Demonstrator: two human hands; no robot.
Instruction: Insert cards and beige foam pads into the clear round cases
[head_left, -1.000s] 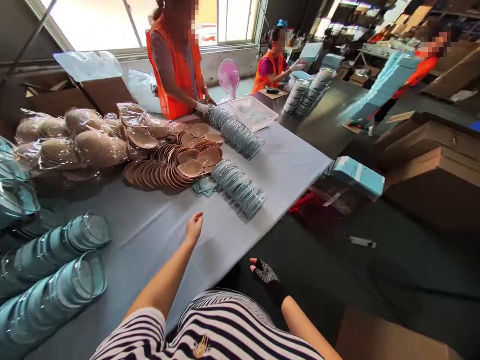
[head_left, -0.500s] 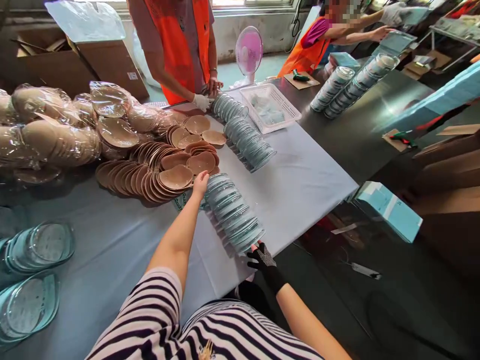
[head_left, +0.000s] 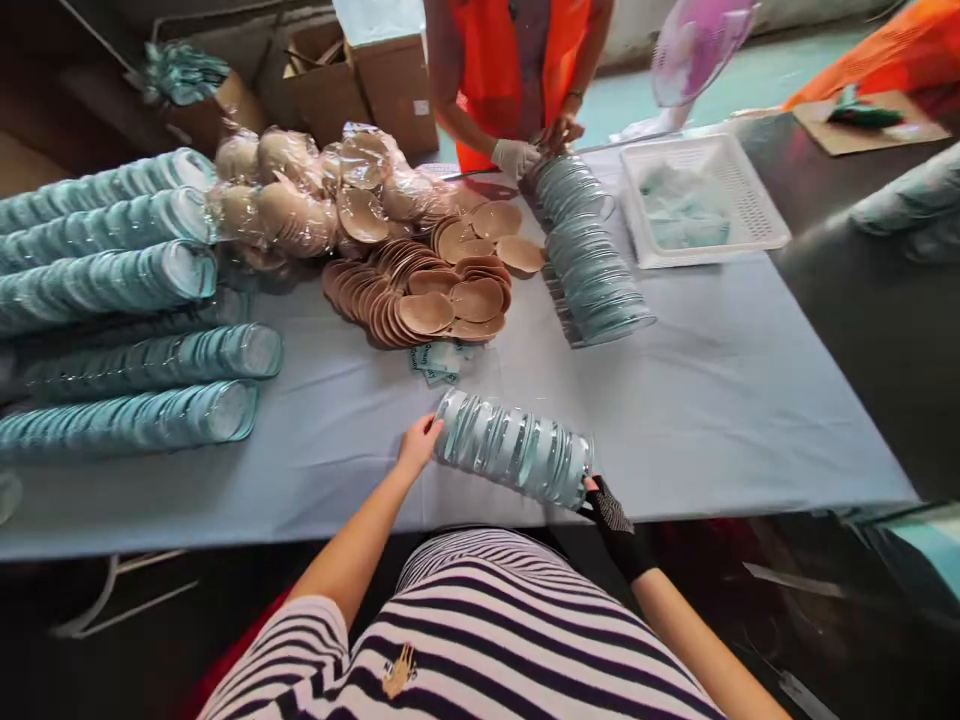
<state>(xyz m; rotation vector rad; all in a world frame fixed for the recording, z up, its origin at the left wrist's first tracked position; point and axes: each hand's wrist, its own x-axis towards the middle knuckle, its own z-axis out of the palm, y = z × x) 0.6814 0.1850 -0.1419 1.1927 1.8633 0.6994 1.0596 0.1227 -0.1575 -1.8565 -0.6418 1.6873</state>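
A nested row of clear plastic cases with pale blue inside [head_left: 514,448] lies sideways between my hands, close to the table's front edge. My bare left hand [head_left: 420,440] presses its left end, thumb on the rim. At the right end, my right hand [head_left: 604,500], in a black fingerless glove with a dotted palm, grips the last case. Just beyond the row lie small printed packets [head_left: 441,358]. Behind them are stacked brown cup-shaped pads [head_left: 450,300]. Whether the row touches the cloth is hard to see.
A co-worker in an orange vest [head_left: 480,75] handles another row of cases [head_left: 596,265] across the table. A white basket [head_left: 750,235] holds packets. Long rows of cases [head_left: 135,420] and bagged pads [head_left: 296,215] occupy the left. A pink fan [head_left: 694,55] stands behind.
My view has swung left. The row between my hands has turned from slanting away to lying more crosswise, nearer my body and farther from the brown pads. Both hands moved with it.
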